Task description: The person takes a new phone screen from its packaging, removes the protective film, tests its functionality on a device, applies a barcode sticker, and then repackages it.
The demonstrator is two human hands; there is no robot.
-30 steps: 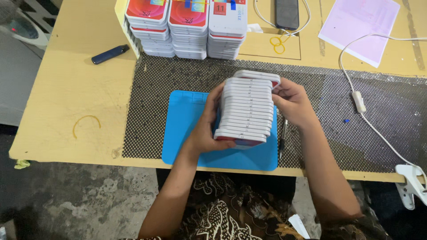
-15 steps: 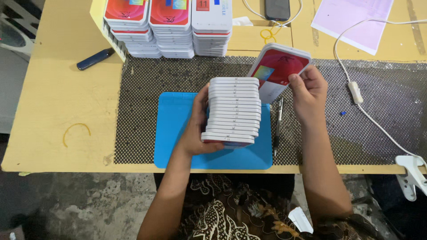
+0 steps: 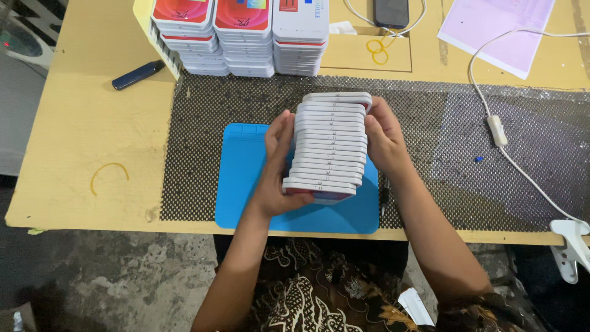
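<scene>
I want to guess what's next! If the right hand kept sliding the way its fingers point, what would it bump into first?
The right hand points up the table, away from the person. It would probably first meet the piles of white boxes at the table's far edge, though depth is hard to judge.

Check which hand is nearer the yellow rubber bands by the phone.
Right. The right hand, on the box stack's far side, sits below the rubber bands; the left hand is farther down-left.
</scene>
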